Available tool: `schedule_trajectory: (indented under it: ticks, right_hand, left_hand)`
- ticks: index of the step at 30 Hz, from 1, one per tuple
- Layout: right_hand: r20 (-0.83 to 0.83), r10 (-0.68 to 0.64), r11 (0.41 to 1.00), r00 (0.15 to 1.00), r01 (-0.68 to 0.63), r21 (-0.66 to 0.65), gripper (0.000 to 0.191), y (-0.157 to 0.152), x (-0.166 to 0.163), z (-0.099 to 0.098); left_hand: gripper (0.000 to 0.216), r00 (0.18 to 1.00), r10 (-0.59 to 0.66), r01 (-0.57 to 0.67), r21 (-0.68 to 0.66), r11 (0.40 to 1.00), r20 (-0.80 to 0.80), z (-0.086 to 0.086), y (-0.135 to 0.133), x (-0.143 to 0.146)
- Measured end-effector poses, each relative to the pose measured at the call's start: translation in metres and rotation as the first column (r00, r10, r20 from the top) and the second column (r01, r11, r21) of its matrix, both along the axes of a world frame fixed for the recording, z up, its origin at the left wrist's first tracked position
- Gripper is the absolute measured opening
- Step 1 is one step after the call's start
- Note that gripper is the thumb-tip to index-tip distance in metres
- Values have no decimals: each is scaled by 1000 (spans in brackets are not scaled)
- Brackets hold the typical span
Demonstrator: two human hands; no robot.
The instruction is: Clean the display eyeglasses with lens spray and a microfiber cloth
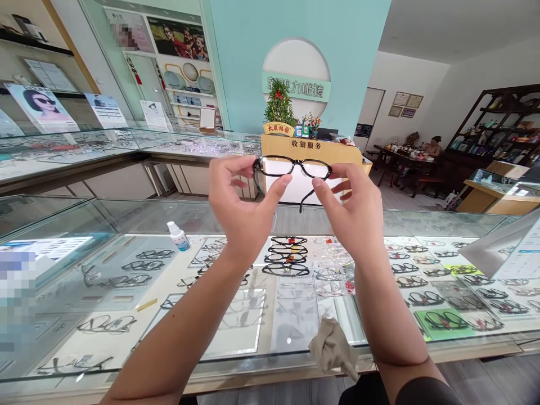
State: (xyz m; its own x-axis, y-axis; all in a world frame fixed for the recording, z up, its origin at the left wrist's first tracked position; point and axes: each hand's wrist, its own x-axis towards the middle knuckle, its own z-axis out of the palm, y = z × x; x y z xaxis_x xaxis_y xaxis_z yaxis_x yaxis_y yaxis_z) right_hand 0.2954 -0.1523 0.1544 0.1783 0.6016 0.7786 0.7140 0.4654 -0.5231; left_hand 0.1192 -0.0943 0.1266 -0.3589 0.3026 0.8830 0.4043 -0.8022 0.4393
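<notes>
Held up at the middle of the head view is a pair of black-framed eyeglasses (297, 163), above the glass counter. My left hand (244, 197) is closed on one end of the frame, its thumb below the lens. At the other end, my right hand (350, 199) pinches the frame with thumb and fingers. One temple arm hangs down near each hand. Below, a crumpled beige cloth (333, 346) lies at the counter's front edge. A small white spray bottle (179, 236) with a blue label stands on the glass to the left.
The glass display counter (270, 360) spans the front, with several rows of eyeglasses inside. A yellow strip (147, 305) lies at left. Behind stand more display cases (202, 147) and a wooden cashier desk (354, 154) with a plant (278, 107). A person (433, 147) sits at a far table.
</notes>
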Motion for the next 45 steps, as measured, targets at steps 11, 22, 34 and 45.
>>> schedule_trajectory:
  ticks: [11,22,34,45]
  right_hand:
    - [16,-13,1000,1000,13,-5,35,3,1,-2]
    - [13,-27,1000,1000,27,-9,33,2,1,-1]
    - [12,-19,996,1000,18,87,27,0,0,-2]
    - [46,-29,995,998,25,100,31,0,2,-2]
  left_hand:
    - [56,995,88,-85,45,995,-51,-2,2,1]
    - [56,999,25,-24,31,999,-20,-1,4,0]
    - [53,997,-40,33,-100,994,-67,2,20,-14]
    - [53,996,-68,60,-125,990,-57,2,23,-15]
